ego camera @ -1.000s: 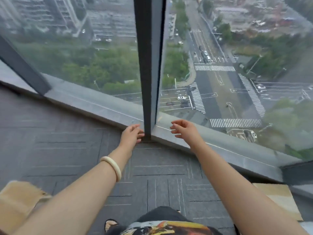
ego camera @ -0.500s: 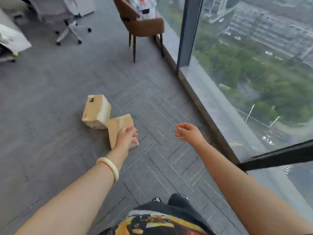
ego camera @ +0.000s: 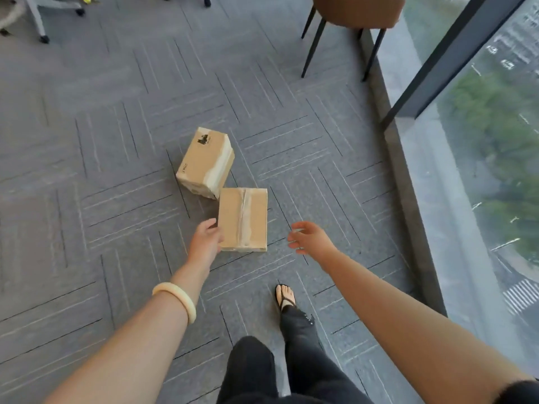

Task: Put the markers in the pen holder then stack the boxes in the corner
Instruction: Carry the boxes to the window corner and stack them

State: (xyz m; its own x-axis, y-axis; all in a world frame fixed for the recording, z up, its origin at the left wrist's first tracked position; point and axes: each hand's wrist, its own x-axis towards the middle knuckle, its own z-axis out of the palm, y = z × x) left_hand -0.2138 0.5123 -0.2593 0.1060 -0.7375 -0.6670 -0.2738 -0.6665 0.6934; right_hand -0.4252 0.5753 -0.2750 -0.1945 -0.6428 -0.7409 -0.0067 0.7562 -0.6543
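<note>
Two taped cardboard boxes lie on the grey carpet. The near box (ego camera: 242, 219) lies flat with clear tape along its top. The far box (ego camera: 206, 162) touches its back left corner and carries a small black logo. My left hand (ego camera: 205, 242) reaches over the near box's left front corner, fingers loosely apart, and holds nothing. My right hand (ego camera: 309, 237) hovers open to the right of that box, apart from it. No markers or pen holder are in view.
A brown chair (ego camera: 350, 21) on dark legs stands at the back right by the window sill (ego camera: 414, 182). Floor-to-ceiling glass runs along the right. Office chair wheels (ego camera: 43, 39) show at the top left. My sandalled foot (ego camera: 285, 297) steps forward.
The view swung from the window corner down to the floor and the boxes. Both hands, earlier at the window frame, now reach out on either side of the near box.
</note>
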